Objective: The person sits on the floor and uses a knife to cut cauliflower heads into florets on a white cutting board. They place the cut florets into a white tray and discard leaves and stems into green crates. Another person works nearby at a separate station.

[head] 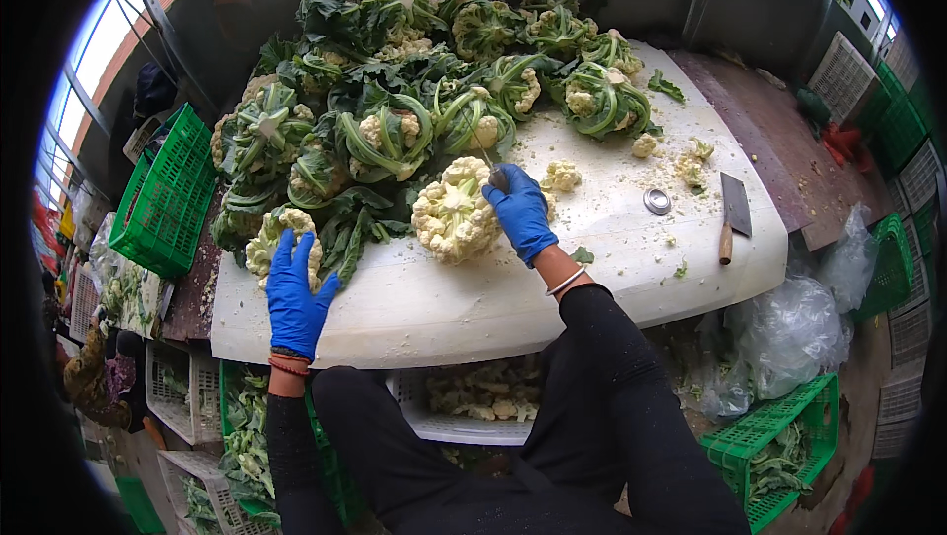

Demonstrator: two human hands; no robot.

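My right hand (520,211), in a blue glove, grips a knife by its dark handle (499,180). The thin knife blade (479,137) points up and away from me. Just left of that hand, a trimmed cauliflower head (455,213) lies stem side up on the white tabletop (414,306). My left hand (300,298), also gloved in blue, lays spread fingers over a smaller cauliflower head (259,248) at the table's left; its thumb stands apart. Behind both hands, leafy cauliflowers (385,132) are piled up.
A cleaver (734,206) and a round metal object (657,201) lie at right, near cauliflower bits (692,165). Below the table edge is a pale crate (473,431) of florets. Green crates (166,191) and plastic bags (792,335) flank the table. Another person (100,380) is at far left.
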